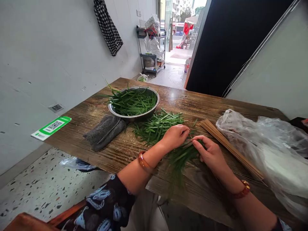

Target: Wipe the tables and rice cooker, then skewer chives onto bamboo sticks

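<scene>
My left hand [177, 135] is closed in a pinch at the middle of the table, holding what looks like a thin bamboo skewer, of which only a short bit shows. Close beside it, thumb and fingers of my right hand [209, 151] are pinched on a bunch of garlic chives [184, 157]. The long green leaves hang toward the table's front edge and are partly blurred. Just beyond my left hand lies a loose pile of cut chives [160, 125]. Behind that pile, a metal bowl [157, 104] is heaped with more chives.
Bamboo skewers [232, 149] lie in a bundle right of my right hand, beside clear plastic bags [271, 150]. A dark grey cloth bundle [104, 132] rests left of the pile. A green QR-code card [51, 128] sits at the wooden table's [113, 157] left edge. A cart [152, 56] stands beyond.
</scene>
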`<state>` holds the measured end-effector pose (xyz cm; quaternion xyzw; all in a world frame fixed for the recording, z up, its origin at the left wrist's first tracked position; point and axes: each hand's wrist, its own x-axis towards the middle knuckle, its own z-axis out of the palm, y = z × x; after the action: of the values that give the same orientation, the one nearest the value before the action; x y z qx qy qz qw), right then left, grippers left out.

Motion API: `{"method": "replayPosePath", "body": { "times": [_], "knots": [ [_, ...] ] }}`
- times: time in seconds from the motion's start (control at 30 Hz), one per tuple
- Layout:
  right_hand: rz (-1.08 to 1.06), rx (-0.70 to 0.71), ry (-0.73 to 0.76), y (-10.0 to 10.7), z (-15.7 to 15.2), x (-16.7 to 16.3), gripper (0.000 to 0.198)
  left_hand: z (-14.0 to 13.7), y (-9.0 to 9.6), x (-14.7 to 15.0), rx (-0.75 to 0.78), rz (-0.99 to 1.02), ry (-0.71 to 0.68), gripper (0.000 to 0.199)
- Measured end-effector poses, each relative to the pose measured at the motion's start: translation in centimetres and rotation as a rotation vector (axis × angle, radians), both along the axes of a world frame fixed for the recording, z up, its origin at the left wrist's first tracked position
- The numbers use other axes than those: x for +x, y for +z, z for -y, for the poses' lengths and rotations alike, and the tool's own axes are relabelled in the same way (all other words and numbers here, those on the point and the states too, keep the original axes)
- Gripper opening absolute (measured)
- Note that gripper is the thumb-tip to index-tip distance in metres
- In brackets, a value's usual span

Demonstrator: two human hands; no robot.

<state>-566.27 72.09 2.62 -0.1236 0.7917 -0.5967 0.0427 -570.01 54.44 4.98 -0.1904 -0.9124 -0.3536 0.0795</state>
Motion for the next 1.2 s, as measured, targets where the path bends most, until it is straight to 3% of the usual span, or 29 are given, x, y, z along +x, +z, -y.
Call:
{"method": "replayPosePath", "body": {
  "times": [0.2,0.5,0.7,1.2],
  "knots": [
    [0.003,-0.035,-0.064,0.6,0.1,0.3,0.034,0.2,0.9,0.1,0.063,0.039,0.0,0.03],
    [-0.094,-0.001,-0.117,0.6,-0.1,-0.3,0.033,-0.2,1.8,0.5,0.194,0.101,0.043,0.009],
    [-0.117,0.02,-0.101,1.0,0.1,-0.3,0.03,-0.4,2.2,0.8,0.297,0.15,0.014,0.012],
    [-0.16,0.005,-0.123,1.1,0.0,-0.4,0.031,-0.6,2.4,1.1,0.395,0.264,-0.007,0.014]
  ]
}}
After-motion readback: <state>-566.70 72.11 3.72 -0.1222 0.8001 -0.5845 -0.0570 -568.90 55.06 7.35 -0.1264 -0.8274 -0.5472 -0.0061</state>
